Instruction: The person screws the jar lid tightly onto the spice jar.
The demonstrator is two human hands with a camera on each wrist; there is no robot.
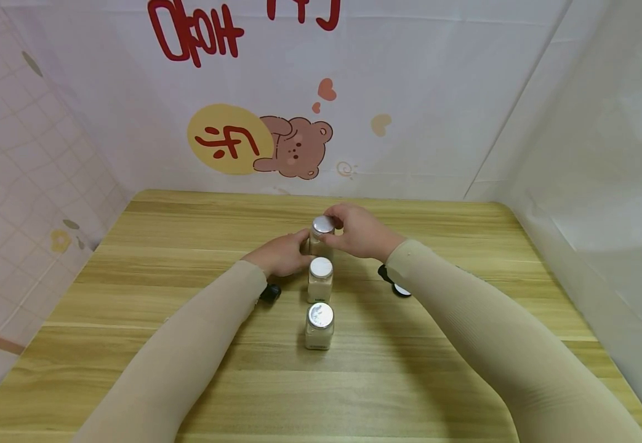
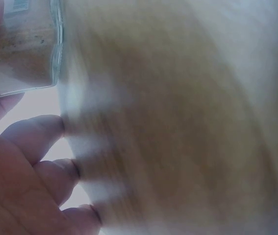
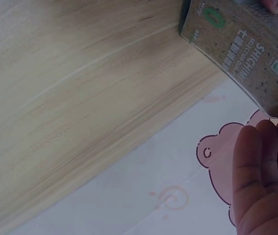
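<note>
Jar (image 1: 321, 247): farthest of three — held from both sides
Right hand (image 1: 362, 232): fingers pinching near its lid (image 1: 322, 224)
Left hand (image 1: 282, 253): fingers grasping its glass — lower down

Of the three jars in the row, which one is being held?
The farthest jar, at the back of the row: the left hand and right hand hold it, whereas neither holds the middle jar or nearest jar.

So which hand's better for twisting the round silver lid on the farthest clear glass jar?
Probably the right hand: it's up by the lid, while the left hand is lower, at the side of the jar.
</note>
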